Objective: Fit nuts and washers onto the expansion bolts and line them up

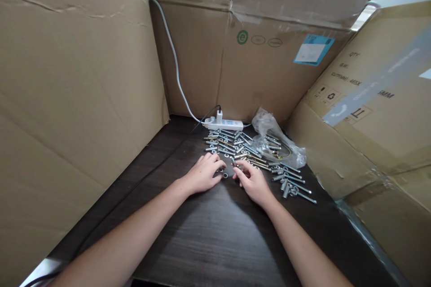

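Observation:
My left hand [204, 174] rests on the dark table with its fingers curled beside small metal rings; whether it holds one is hidden. One ring [225, 176] lies just right of its fingertips. To the right, the fingers of my right hand [249, 179] are pinched around a small metal sleeve [232, 160]. Beyond both hands, several bolts, sleeves and rings lie in rows. More long bolts [305, 196] and short sleeves [286, 192] spread out to the right of my right hand.
A white power strip [232, 124] with a plug and cable stands behind the metal parts. Right of it lies a clear plastic bag [269, 128] with parts inside. Cardboard walls [202, 67] enclose the dark table [208, 242]. A black cable [134, 187] crosses the left side.

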`<state>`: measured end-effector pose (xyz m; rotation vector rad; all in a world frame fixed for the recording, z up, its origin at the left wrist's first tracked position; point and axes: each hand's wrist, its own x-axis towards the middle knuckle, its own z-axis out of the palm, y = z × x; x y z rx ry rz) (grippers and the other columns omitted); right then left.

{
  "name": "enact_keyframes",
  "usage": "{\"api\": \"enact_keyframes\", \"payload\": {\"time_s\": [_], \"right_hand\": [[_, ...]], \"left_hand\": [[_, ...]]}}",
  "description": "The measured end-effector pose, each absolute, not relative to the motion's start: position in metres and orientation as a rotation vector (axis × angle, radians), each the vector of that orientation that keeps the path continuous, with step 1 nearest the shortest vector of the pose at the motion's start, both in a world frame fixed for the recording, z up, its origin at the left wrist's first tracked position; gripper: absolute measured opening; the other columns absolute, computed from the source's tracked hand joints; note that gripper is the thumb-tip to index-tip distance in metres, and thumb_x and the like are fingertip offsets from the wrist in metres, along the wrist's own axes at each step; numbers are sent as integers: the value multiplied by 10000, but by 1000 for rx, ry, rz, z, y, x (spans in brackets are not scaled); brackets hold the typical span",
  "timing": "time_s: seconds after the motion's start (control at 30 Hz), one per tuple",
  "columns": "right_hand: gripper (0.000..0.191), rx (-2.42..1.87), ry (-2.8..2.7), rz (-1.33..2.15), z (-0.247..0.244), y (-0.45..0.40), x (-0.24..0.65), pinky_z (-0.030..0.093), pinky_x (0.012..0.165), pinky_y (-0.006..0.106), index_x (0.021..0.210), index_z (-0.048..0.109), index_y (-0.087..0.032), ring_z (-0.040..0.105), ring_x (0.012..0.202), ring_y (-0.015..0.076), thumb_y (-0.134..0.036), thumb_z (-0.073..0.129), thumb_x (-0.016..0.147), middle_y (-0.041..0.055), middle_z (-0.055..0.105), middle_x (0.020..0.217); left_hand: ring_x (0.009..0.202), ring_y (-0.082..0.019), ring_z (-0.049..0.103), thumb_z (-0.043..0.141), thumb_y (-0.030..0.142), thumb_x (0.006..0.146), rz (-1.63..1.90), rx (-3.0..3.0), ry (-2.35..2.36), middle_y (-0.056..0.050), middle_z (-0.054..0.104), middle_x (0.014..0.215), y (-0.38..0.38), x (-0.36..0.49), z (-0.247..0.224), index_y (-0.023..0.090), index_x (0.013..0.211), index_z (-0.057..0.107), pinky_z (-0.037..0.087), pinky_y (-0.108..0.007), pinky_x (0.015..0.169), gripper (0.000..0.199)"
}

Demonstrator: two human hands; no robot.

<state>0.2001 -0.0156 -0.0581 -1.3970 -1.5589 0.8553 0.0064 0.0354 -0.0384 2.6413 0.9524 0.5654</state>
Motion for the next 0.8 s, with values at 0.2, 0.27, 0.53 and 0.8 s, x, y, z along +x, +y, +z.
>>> {"api": "enact_keyframes", "payload": {"time_s": [0.2, 0.27, 0.53, 0.8], "right_hand": [[324, -1398, -1568, 851, -57, -16, 200, 448, 508, 241, 1046, 575, -179, 579, 566, 151, -429, 515, 848, 21, 631, 655], [314, -1394, -1571, 843, -56, -16, 199, 451, 514, 244, 1040, 575, -181, 589, 582, 156, -425, 510, 853, 20, 626, 654], [307, -1402, -1582, 813, -54, -16, 200, 446, 511, 244, 1019, 577, -185, 599, 578, 160, -433, 507, 851, 15, 616, 638], [317, -1409, -1589, 818, -54, -17, 199, 448, 522, 247, 1016, 578, -179, 600, 570, 161, -440, 508, 849, 11, 619, 623]], "left_hand": [[957, -205, 458, 549, 246, 852, 585, 2634, 990, -33, 512, 973, 40, 6, -41, 224, 935, 583, 401, -345, 841, 92], [946, -204, 459, 561, 244, 846, 596, 2633, 980, -31, 512, 957, 41, 6, -42, 222, 915, 590, 402, -343, 832, 78], [934, -206, 461, 572, 220, 829, 587, 2682, 978, -29, 537, 935, 41, 8, -41, 206, 877, 582, 396, -330, 804, 52], [903, -204, 473, 539, 211, 839, 589, 2710, 993, -27, 562, 879, 41, 11, -40, 189, 807, 570, 378, -320, 755, 50]]}}
